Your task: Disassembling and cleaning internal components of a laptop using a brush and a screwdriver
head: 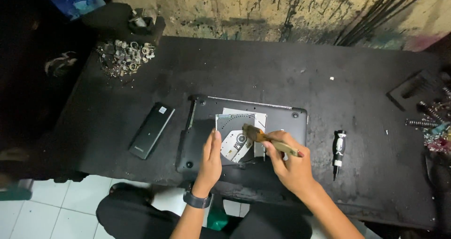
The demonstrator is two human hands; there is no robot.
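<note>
Wooden-handled brush [268, 138] gripped in right hand [292, 166]; left hand [211, 159], fingers straight, steadies the metal drive [230, 135].

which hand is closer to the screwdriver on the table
Right. The right hand, holding a brush, sits just left of the screwdriver; the left hand is farther left, on the optical drive.
</note>
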